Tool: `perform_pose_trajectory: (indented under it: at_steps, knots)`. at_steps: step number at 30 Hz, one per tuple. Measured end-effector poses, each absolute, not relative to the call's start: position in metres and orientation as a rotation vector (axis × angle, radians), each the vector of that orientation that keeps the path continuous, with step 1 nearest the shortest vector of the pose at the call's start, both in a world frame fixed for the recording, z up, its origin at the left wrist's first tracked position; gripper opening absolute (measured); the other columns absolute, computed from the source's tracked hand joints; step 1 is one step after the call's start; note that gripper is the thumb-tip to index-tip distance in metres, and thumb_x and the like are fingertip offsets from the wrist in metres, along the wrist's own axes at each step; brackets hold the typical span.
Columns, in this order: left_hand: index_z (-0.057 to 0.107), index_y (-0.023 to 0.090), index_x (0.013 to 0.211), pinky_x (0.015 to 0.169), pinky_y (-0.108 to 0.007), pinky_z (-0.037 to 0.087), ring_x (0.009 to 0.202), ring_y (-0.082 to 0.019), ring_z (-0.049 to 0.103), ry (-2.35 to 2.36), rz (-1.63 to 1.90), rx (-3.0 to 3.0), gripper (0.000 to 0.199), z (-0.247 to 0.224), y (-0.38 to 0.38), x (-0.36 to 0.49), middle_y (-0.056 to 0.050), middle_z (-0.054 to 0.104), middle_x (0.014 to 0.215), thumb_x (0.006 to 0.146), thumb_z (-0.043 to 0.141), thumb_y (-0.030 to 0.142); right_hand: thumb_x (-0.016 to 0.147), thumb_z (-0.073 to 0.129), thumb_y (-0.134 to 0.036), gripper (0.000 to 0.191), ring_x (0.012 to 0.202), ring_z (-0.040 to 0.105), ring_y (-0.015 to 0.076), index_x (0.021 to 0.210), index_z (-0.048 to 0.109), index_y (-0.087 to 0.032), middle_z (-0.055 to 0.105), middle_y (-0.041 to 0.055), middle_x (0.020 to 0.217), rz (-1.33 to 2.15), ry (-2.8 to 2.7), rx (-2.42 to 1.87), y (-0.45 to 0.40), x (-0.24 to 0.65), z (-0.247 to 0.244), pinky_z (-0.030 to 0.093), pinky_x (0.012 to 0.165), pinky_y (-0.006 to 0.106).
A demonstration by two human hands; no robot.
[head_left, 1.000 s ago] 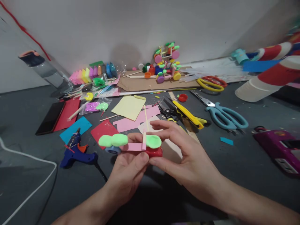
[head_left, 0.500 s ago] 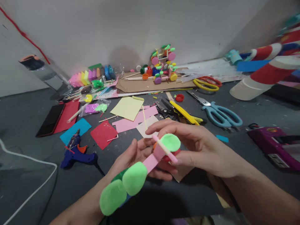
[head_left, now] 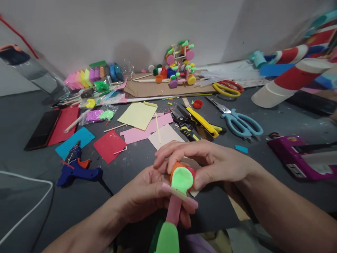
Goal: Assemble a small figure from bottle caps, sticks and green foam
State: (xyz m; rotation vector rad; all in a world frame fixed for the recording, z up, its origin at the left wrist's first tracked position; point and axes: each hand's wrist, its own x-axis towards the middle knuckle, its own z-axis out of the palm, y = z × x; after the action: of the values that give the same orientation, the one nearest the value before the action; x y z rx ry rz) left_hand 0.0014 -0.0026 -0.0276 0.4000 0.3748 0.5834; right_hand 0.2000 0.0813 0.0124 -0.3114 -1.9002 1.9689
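Clay (head_left: 94, 115), purple and green, sits in a clear bag (head_left: 83, 120) on a counter (head_left: 139, 154), near a bottle (head_left: 38, 75) whose contents cannot be made out. A red cap (head_left: 197, 104) rests near the scissors (head_left: 240, 123). At center, a toy (head_left: 174, 211) is held between two hands: the right hand (head_left: 213, 161) pinches its red and orange wheels (head_left: 174, 169), while the left hand (head_left: 147, 191) sets its thumb at the crossbar (head_left: 181, 195), fingers curled underneath. The toy's green end (head_left: 168, 237) points toward the person's body.
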Motion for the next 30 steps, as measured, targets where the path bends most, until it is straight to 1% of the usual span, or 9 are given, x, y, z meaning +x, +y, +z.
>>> perform_pose_trajectory:
  at_steps: [4, 8, 10, 12, 14, 18, 22, 27, 30]
  knots:
    - [0.078, 0.009, 0.091, 0.063, -0.023, 0.06, 0.063, -0.017, 0.074, 0.409, 0.616, 0.388, 0.022, -0.027, -0.003, 0.001, -0.009, 0.077, 0.079, 0.083, 0.073, 0.029, 0.086, 0.071, -0.031, 0.031, 0.127, 0.054, 0.0231, 0.114, 0.068, -0.016, 0.061, 0.0108, 0.13, 2.014, -1.834, -0.327, 0.082, 0.198, 0.012, 0.039, 0.11, 0.041]
    - [0.075, 0.015, 0.099, 0.067, -0.025, 0.062, 0.068, -0.017, 0.076, 0.337, 0.66, 0.364, 0.016, -0.027, -0.002, 0.0, -0.006, 0.079, 0.087, 0.085, 0.07, 0.023, 0.09, 0.064, -0.026, 0.039, 0.13, 0.052, 0.0209, 0.129, 0.063, -0.02, 0.059, 0.009, 0.137, 1.921, -1.939, -0.383, 0.08, 0.199, 0.015, 0.039, 0.11, 0.037]
    - [0.071, 0.022, 0.109, 0.068, -0.026, 0.062, 0.07, -0.016, 0.077, 0.297, 0.678, 0.354, 0.023, -0.027, -0.001, 0.0, -0.004, 0.08, 0.088, 0.086, 0.069, 0.018, 0.091, 0.064, -0.027, 0.043, 0.13, 0.053, 0.02, 0.133, 0.06, -0.023, 0.06, 0.0063, 0.137, 1.843, -1.982, -0.454, 0.079, 0.199, 0.017, 0.038, 0.111, 0.036]
    - [0.066, 0.028, 0.119, 0.07, -0.027, 0.062, 0.071, -0.016, 0.077, 0.282, 0.702, 0.356, 0.037, -0.025, 0.001, 0.001, -0.001, 0.079, 0.086, 0.085, 0.068, 0.013, 0.09, 0.066, -0.031, 0.044, 0.129, 0.054, 0.0196, 0.133, 0.06, -0.025, 0.061, 0.004, 0.136, 1.773, -1.989, -0.519, 0.075, 0.199, 0.018, 0.04, 0.109, 0.033]
    - [0.064, 0.029, 0.121, 0.07, -0.025, 0.061, 0.072, -0.015, 0.076, 0.282, 0.731, 0.384, 0.041, -0.022, 0.002, 0.001, 0.0, 0.079, 0.085, 0.084, 0.067, 0.01, 0.085, 0.071, -0.034, 0.047, 0.129, 0.055, 0.0199, 0.131, 0.062, -0.028, 0.062, 0.0024, 0.136, 1.672, -1.971, -0.568, 0.071, 0.198, 0.018, 0.041, 0.107, 0.032]
    - [0.067, 0.025, 0.115, 0.068, -0.017, 0.056, 0.072, -0.01, 0.073, 0.379, 0.918, 0.432, 0.036, -0.014, 0.005, 0.003, 0.0, 0.076, 0.084, 0.082, 0.073, 0.012, 0.073, 0.084, -0.035, 0.056, 0.131, 0.052, 0.0223, 0.124, 0.06, -0.033, 0.058, 0.0019, 0.138, 1.412, -1.892, -0.68, 0.058, 0.193, 0.013, 0.042, 0.109, 0.036]
    - [0.069, 0.029, 0.115, 0.073, -0.016, 0.056, 0.077, -0.008, 0.071, 0.441, 0.97, 0.408, 0.039, -0.01, 0.006, 0.002, 0.001, 0.075, 0.089, 0.082, 0.074, 0.01, 0.072, 0.086, -0.034, 0.059, 0.128, 0.054, 0.0253, 0.124, 0.058, -0.033, 0.056, 0.0037, 0.139, 1.022, -1.879, -0.603, 0.049, 0.192, 0.012, 0.047, 0.106, 0.041]
    - [0.069, 0.028, 0.116, 0.072, -0.011, 0.054, 0.082, -0.006, 0.072, 0.408, 0.929, 0.361, 0.04, -0.012, 0.005, 0.001, 0.003, 0.075, 0.095, 0.084, 0.071, 0.006, 0.079, 0.079, -0.036, 0.038, 0.126, 0.054, 0.0225, 0.112, 0.065, -0.028, 0.049, 0.0015, 0.146, 0.385, -2.156, -0.556, 0.046, 0.198, 0.022, 0.045, 0.111, 0.035]
    - [0.069, 0.026, 0.116, 0.069, -0.009, 0.052, 0.082, -0.006, 0.071, 0.411, 0.907, 0.359, 0.039, -0.013, 0.005, 0.002, 0.002, 0.075, 0.096, 0.082, 0.074, 0.008, 0.076, 0.081, -0.037, 0.033, 0.126, 0.054, 0.0231, 0.104, 0.066, -0.028, 0.049, -0.0002, 0.144, 0.219, -2.258, -0.562, 0.042, 0.198, 0.026, 0.044, 0.114, 0.034]
